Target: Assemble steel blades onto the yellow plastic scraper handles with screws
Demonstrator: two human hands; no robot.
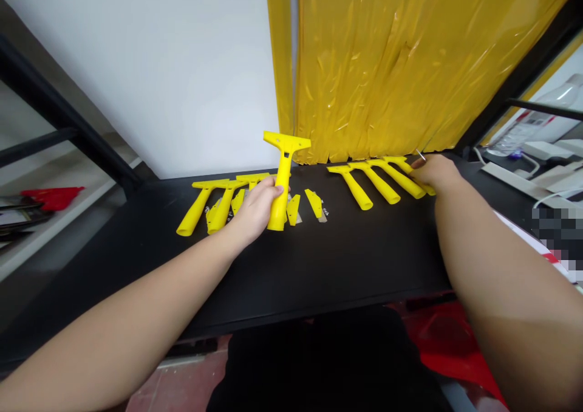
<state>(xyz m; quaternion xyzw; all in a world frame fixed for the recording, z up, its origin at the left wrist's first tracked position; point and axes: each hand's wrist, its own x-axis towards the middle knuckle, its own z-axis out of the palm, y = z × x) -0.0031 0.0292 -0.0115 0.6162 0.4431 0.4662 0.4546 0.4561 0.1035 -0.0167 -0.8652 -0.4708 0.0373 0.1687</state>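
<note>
My left hand (260,210) is wrapped round the grip of a yellow scraper handle (285,166), holding it upright with its wide T-shaped head on top. At the far right of the row, my right hand (432,170) is closed, and a thin metal rod (421,155) sticks out past its fingers. Its fingertips are partly hidden. Beside that hand lie several yellow scraper handles (382,184), side by side. More scraper handles (200,211) lie left of my left hand. Small yellow blade plates (313,203) rest on the table between the groups, some partly covered by my left hand.
The black table (319,272) runs across in front of me. Behind it stand a white panel (182,72) and a crinkled yellow plastic sheet (364,65). Black frame bars (68,102) rise at the left. A clear bottle (542,114) and white parts sit at the right.
</note>
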